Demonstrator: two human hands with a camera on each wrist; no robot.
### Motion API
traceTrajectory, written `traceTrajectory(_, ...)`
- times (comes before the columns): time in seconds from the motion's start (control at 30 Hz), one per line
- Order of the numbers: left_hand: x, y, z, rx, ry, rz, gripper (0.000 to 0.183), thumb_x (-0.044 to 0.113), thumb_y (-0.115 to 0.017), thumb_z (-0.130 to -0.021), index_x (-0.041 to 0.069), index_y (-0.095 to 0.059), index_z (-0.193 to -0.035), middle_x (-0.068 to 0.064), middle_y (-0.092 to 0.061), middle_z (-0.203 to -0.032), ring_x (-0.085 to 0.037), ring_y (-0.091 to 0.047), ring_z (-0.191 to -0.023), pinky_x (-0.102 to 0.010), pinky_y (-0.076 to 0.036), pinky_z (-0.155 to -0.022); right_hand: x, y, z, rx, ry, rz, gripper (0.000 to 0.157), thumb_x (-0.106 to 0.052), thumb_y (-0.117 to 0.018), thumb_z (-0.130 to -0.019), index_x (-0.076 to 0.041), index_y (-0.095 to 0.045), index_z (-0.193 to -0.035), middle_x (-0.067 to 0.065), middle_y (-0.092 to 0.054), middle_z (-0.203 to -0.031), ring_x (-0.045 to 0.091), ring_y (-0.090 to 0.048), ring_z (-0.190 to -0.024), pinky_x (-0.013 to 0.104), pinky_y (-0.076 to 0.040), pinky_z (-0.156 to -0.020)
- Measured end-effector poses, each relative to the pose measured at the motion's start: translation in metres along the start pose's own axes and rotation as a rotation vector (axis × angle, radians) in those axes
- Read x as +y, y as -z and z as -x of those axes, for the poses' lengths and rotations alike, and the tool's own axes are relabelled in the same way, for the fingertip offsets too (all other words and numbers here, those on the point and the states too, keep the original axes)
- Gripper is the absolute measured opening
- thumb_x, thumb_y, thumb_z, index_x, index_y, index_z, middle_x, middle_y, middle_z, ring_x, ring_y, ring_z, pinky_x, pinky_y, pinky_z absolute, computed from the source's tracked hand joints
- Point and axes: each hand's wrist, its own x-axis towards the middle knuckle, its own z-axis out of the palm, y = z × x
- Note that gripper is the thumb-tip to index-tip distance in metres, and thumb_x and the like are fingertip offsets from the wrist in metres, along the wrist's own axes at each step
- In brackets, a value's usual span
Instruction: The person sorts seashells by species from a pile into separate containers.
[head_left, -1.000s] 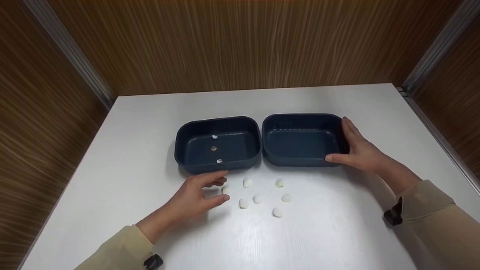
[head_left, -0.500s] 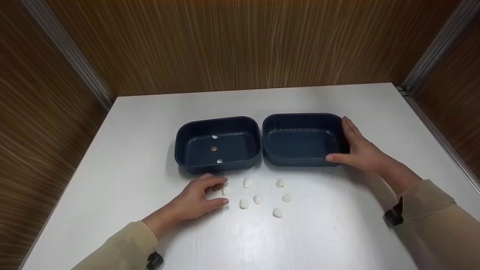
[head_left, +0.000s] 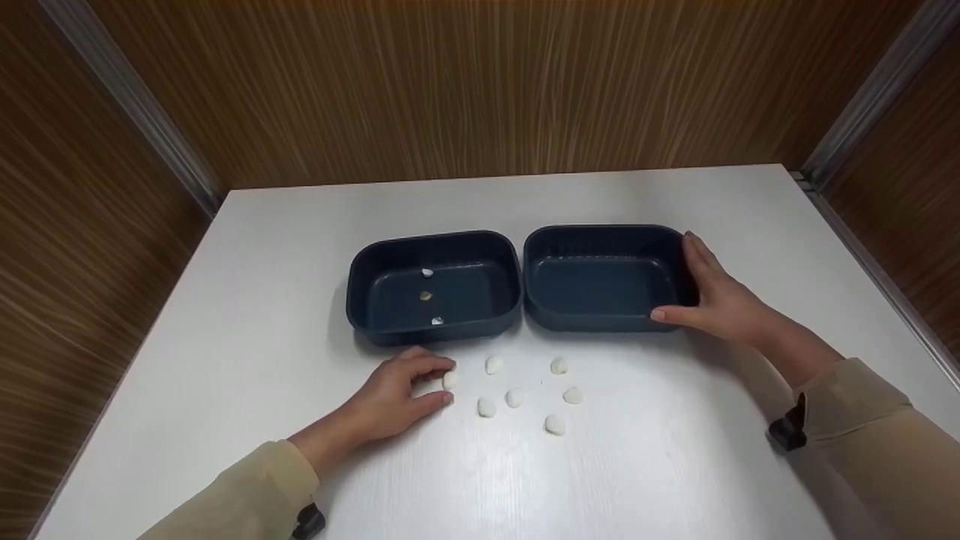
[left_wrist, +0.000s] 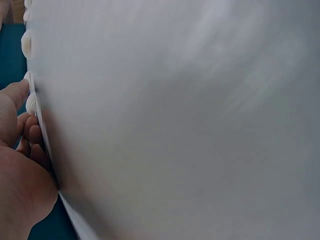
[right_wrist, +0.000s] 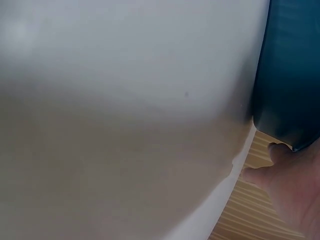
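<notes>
My left hand (head_left: 390, 397) pinches a small white seashell (head_left: 448, 380) on the table, thumb in front and fingertips behind. In the left wrist view, a ridged seashell (left_wrist: 31, 104) shows between the thumb and fingers of that hand (left_wrist: 17, 125). My right hand (head_left: 724, 304) grips the near right corner of the right dark blue box (head_left: 600, 323), with the thumb along its front and the fingers along its side. Nothing shows inside this box. The right wrist view catches part of the box (right_wrist: 287, 70) and the hand (right_wrist: 287, 180) at the edge.
Left of that box stands a matching blue box (head_left: 420, 331) with three small shells, one of them brown (head_left: 425, 296). Several white shells lie scattered in front of the boxes, such as one shell (head_left: 555, 424) nearest me. Wood-grain panels (head_left: 480, 90) surround the white table (head_left: 637, 480).
My left hand has come down to the table, and its thumb and fingers have closed in around the leftmost shell. The right hand and both boxes have stayed put.
</notes>
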Motion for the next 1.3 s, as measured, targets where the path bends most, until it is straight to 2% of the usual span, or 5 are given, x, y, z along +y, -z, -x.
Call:
traceTrajectory(0.33,-0.0002,-0.0011,0.0006,-0.005,-0.01,-0.009,0.036,0.017,-0.08,-0.097,0.01,-0.073,-0.131,0.001,-0.066,-0.12,-0.018,-0.063,-0.112,-0.036,-0.053,-0.1,0.0013,-0.0005,0.0008,0.0,-0.007,-0.015,0.129,-0.057,-0.079,-0.091,-0.016,0.016,-0.168,0.007,0.02,-0.176,0.044,0.002,-0.161,0.073,-0.013,-0.121)
traceTrajectory(0.57,0.0,-0.0018,0.0013,-0.004,0.004,-0.005,0.031,0.014,-0.078,-0.098,0.011,-0.074,-0.129,0.004,-0.066,-0.12,-0.017,-0.064,-0.112,-0.036,-0.053,-0.099,0.0002,-0.0019,0.0002,0.004,0.01,-0.007,0.129,-0.054,-0.08,-0.091,-0.012,0.016,-0.168,0.01,0.019,-0.176,0.047,0.0,-0.16,0.073,-0.017,-0.12)
traceTrajectory(0.87,-0.0006,-0.0021,0.0004,0.015,-0.014,-0.005,0.027,0.013,-0.076,-0.099,0.012,-0.075,-0.127,0.003,-0.066,-0.118,-0.017,-0.064,-0.109,-0.034,-0.054,-0.096,0.0017,-0.0007,0.0001,0.006,0.015,-0.012,0.129,-0.054,-0.08,-0.091,-0.013,0.016,-0.168,0.011,0.019,-0.176,0.048,0.0,-0.16,0.074,-0.016,-0.12)
traceTrajectory(1.3,0.0004,-0.0025,-0.001,0.023,0.003,0.001,0.024,0.009,-0.077,-0.097,0.013,-0.076,-0.121,0.006,-0.065,-0.114,-0.015,-0.063,-0.105,-0.032,-0.053,-0.093,0.0016,0.0002,-0.0005,0.0,0.0,-0.011,0.13,-0.054,-0.08,-0.091,-0.013,0.017,-0.168,0.012,0.019,-0.176,0.046,0.002,-0.16,0.073,-0.014,-0.121)
